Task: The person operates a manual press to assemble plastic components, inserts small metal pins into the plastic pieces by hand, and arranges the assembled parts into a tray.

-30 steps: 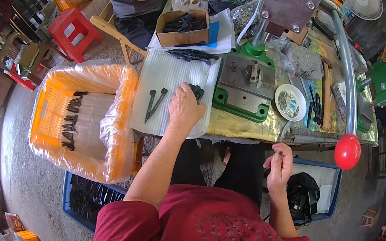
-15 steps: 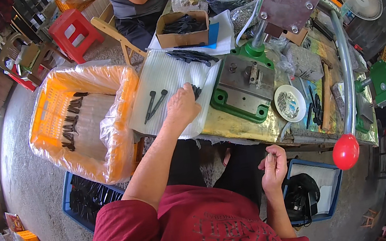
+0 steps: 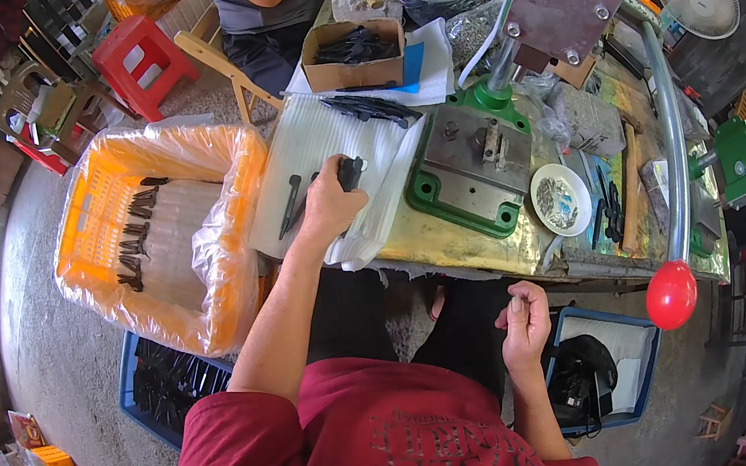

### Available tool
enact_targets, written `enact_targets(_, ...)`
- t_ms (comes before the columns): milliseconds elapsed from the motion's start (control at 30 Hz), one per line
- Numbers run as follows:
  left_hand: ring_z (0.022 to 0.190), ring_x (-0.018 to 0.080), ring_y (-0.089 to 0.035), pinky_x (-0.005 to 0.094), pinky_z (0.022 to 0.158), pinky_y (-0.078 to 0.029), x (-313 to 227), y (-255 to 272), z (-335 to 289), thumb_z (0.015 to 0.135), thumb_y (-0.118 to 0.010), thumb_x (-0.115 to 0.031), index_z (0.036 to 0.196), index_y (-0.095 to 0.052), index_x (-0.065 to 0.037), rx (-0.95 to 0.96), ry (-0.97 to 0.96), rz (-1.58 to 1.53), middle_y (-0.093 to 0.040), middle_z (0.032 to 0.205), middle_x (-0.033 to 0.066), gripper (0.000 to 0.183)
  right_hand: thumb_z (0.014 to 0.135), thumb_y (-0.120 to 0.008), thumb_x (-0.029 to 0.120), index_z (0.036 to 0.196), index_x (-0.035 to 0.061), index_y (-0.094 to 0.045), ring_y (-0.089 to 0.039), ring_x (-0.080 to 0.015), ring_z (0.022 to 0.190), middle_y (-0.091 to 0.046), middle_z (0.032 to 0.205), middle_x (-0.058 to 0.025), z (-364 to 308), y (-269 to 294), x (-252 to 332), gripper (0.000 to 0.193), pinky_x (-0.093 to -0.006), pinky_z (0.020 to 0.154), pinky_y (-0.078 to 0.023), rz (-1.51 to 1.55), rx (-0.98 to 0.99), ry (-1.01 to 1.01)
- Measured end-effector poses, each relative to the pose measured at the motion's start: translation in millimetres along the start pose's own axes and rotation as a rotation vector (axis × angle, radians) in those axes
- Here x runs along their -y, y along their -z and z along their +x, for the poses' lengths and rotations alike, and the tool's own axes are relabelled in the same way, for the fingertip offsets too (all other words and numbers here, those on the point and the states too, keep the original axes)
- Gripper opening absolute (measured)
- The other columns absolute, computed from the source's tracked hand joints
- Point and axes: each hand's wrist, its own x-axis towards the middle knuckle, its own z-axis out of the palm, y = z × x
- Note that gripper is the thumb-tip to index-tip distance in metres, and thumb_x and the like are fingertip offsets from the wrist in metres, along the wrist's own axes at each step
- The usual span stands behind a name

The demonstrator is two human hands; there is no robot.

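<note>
My left hand (image 3: 332, 204) is closed around a small bunch of black parts (image 3: 350, 172) above the white foam sheet (image 3: 294, 133). Beside it on the foam lies a slim black part with a rounded head (image 3: 292, 192), its neighbour partly covered by the hand. Farther back rests a loose pile of similar slim black parts (image 3: 368, 108). Near the table's front edge, over my lap, my right hand (image 3: 526, 321) has its fingers curled together; whatever they pinch is too small to name.
A plastic-lined orange crate (image 3: 218, 150) with rows of black parts stands left. On the right is a green-based press (image 3: 470, 169) with a red-knobbed lever (image 3: 672, 294), beside a white bowl of small metal pieces (image 3: 540, 199). Behind sit a cardboard box (image 3: 338, 74) and a co-worker (image 3: 275, 14).
My left hand has moved left across the foam with the black parts, lifting them, and now covers part of a loose one. The foam's near edge has buckled. My right hand stays nearly still.
</note>
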Motion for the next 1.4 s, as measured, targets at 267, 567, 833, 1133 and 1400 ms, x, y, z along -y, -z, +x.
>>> enact_targets(267, 0.066, 0.0175, -0.051, 0.0276, 0.063, -0.042, 10.3, 3.2, -2.1, 0.057, -0.056, -0.010, 0.100, -0.049, 0.001, 0.006, 0.089, -0.256, -0.054, 0.075, 0.0098, 0.045, 0.084, -0.044, 0.007, 0.091, -0.0017, -0.046, -0.042, -0.0060, 0.052, -0.046, 0.092, -0.0089, -1.2, 1.0, -0.4, 0.011, -0.0192, 0.045, -0.040, 0.016, 0.039, -0.037)
enact_targets(567, 0.052, 0.0126, -0.049, 0.0239, 0.047, -0.041, 17.2, 3.4, -4.4, 0.060, -0.056, 0.000, 0.085, -0.048, -0.001, -0.172, 0.074, -0.950, -0.048, 0.066, 0.0035, 0.027, 0.084, -0.044, 0.008, 0.090, -0.0014, -0.046, -0.042, -0.0058, 0.051, -0.047, 0.088, -0.0075, -2.2, -1.6, 0.4, 0.011, -0.0192, 0.045, -0.039, 0.016, 0.045, -0.049)
enact_targets(833, 0.053, 0.0133, -0.050, 0.0239, 0.047, -0.041, 9.5, 8.7, -1.9, 0.062, -0.053, 0.001, 0.082, -0.046, 0.000, -0.260, 0.106, -1.021, -0.048, 0.065, 0.0045, 0.022, 0.084, -0.044, 0.008, 0.090, -0.0008, -0.048, -0.043, -0.0059, 0.052, -0.049, 0.081, -0.0057, -1.1, -5.5, 5.1, 0.011, -0.0188, 0.046, -0.038, 0.046, 0.053, -0.100)
enact_targets(1133, 0.057, 0.0113, -0.048, 0.0232, 0.049, -0.042, 2.0, 15.1, -10.7, 0.061, -0.052, 0.004, 0.086, -0.048, 0.000, -0.305, 0.022, -1.040, -0.048, 0.070, 0.0030, 0.026, 0.065, -0.061, 0.007, 0.092, 0.0057, -0.055, -0.049, -0.0278, 0.095, -0.051, 0.099, -0.0115, 54.9, -82.7, 40.1, 0.028, -0.0367, 0.075, -0.040, -0.396, 0.434, 0.598)
enact_targets(1400, 0.057, 0.0127, -0.050, 0.0240, 0.051, -0.042, -1.8, 16.1, -4.6, 0.061, -0.053, 0.004, 0.087, -0.047, -0.001, -0.341, -0.072, -1.002, -0.050, 0.071, 0.0042, 0.026, 0.063, -0.061, 0.010, 0.094, 0.0104, -0.054, -0.044, -0.0268, 0.101, -0.051, 0.099, -0.0045, 54.1, -92.1, 1.5, 0.031, -0.0415, 0.079, -0.035, -0.681, 0.635, 0.680)
